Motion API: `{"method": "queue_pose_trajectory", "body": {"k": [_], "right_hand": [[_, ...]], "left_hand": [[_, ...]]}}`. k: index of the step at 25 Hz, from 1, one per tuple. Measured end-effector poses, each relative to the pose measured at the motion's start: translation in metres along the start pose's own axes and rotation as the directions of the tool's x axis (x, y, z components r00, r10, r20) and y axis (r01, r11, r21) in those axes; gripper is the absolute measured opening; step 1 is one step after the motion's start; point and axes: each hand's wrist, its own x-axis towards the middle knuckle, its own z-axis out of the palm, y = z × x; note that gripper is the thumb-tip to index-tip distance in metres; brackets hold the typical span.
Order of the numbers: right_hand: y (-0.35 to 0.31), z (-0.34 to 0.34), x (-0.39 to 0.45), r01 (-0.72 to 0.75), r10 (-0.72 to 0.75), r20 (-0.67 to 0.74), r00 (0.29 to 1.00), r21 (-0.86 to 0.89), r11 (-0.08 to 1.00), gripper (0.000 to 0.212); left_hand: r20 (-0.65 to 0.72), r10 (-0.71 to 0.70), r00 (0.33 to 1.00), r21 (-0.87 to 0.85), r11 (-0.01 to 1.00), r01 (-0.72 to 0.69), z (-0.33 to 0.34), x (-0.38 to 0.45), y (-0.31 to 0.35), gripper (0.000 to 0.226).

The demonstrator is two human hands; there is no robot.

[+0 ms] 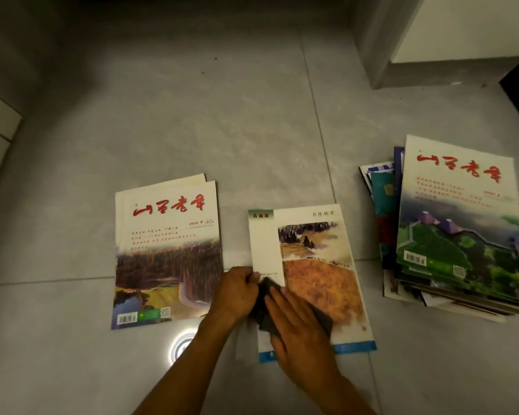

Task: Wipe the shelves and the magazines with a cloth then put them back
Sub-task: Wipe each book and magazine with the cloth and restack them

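Head view. A grey tiled floor [192, 130] carries three groups of magazines. At centre lies a single magazine [318, 265], back cover up, showing a landscape painting with an orange field and a blue band along its near edge. The right hand [297, 327] lies flat on a dark cloth [322, 317] that rests on the near left part of this cover; its fingers [277, 302] are straight and pressed down on the cloth, pointing away from the person and to the left. The left hand [237, 292] is at the magazine's left edge, fingers curled and pinching that edge just beside the cloth; whether they also catch the cloth cannot be told.

To the left, just apart from the left hand, a small pile of magazines [168, 253] lies face up; the top cover bears red calligraphy above a brown forest and a winding river, and the edge of another copy shows beneath it. To the right, well apart from the hands, a taller, untidy stack of magazines [459, 229] is topped by a cover with the same red title above green hills.

A bright ring of reflected light [182, 345] shows on the floor between the left forearm and the left pile. A white wall corner with grey skirting [432, 55] stands at upper right.
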Motion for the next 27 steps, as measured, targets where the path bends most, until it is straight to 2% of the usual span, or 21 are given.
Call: {"method": "queue_pose_trajectory", "body": {"k": [2, 3, 4, 6, 8, 10, 12, 13, 15, 16, 19, 23, 25, 26, 27], "right_hand": [[0.014, -0.001, -0.038, 0.166, -0.166, 0.020, 0.986, -0.020, 0.986, 0.048], [0.028, -0.004, -0.044, 0.196, -0.194, 0.043, 0.980, -0.039, 0.980, 0.051], [0.045, -0.007, -0.044, 0.146, -0.143, 0.078, 0.987, -0.028, 0.989, 0.059], [0.071, -0.016, -0.031, -0.129, 0.126, 0.075, 0.989, 0.042, 0.991, 0.074], [0.083, -0.022, -0.002, -0.358, 0.356, 0.041, 0.934, 0.150, 0.922, 0.070], [0.089, -0.029, 0.035, -0.391, 0.395, 0.022, 0.918, 0.193, 0.900, 0.064], [0.101, -0.038, 0.078, -0.398, 0.411, -0.026, 0.911, 0.206, 0.894, 0.059], [0.110, -0.042, 0.097, -0.434, 0.455, -0.033, 0.890, 0.245, 0.867, 0.058], [0.124, -0.049, 0.125, -0.477, 0.516, -0.014, 0.856, 0.361, 0.801, 0.056], [0.128, -0.052, 0.132, -0.476, 0.521, -0.001, 0.854, 0.403, 0.782, 0.056], [0.132, -0.061, 0.127, -0.446, 0.500, 0.018, 0.866, 0.479, 0.756, 0.064], [0.118, -0.083, 0.082, -0.344, 0.357, 0.079, 0.931, 0.524, 0.779, 0.076], [0.099, -0.093, 0.059, -0.333, 0.397, 0.061, 0.916, 0.668, 0.665, 0.071], [0.088, -0.098, 0.051, -0.355, 0.488, 0.047, 0.872, 0.746, 0.563, 0.068], [0.078, -0.100, 0.047, -0.383, 0.617, 0.050, 0.786, 0.822, 0.421, 0.064]], "left_hand": [[-0.009, 0.027, 1.000, 0.011, 1.000, -0.027, 0.001, 0.001, -0.002, 0.025], [-0.004, 0.036, 0.999, 0.003, 0.999, -0.036, 0.002, 0.001, -0.005, 0.024], [-0.010, 0.037, 0.999, -0.005, 0.999, -0.037, 0.003, 0.000, -0.006, 0.022], [-0.015, 0.015, 1.000, -0.013, 1.000, -0.015, 0.005, 0.000, -0.009, 0.017], [-0.029, -0.013, 0.999, 0.011, 1.000, 0.013, 0.009, 0.000, -0.009, 0.017], [-0.041, -0.043, 0.998, 0.050, 0.998, 0.045, 0.011, -0.001, -0.008, 0.019], [-0.050, -0.071, 0.996, -0.066, 0.995, 0.068, 0.007, -0.006, 0.001, 0.016], [-0.018, -0.105, 0.994, -0.229, 0.968, 0.099, 0.006, -0.009, 0.008, 0.013], [0.083, -0.165, 0.983, -0.540, 0.821, 0.183, 0.011, -0.015, 0.026, 0.020], [0.076, -0.170, 0.983, -0.598, 0.781, 0.181, 0.016, -0.016, 0.032, 0.027], [-0.009, -0.114, 0.993, -0.654, 0.752, 0.080, 0.023, -0.022, 0.048, 0.029], [-0.152, -0.135, 0.979, -0.787, 0.616, -0.037, -0.002, -0.025, 0.058, 0.030], [-0.186, -0.166, 0.968, -0.889, 0.448, -0.094, -0.020, -0.025, 0.064, 0.031], [-0.198, -0.169, 0.966, -0.911, 0.395, -0.118, -0.026, -0.023, 0.067, 0.033], [-0.216, -0.164, 0.962, -0.914, 0.382, -0.141, -0.030, -0.024, 0.070, 0.034]]}}
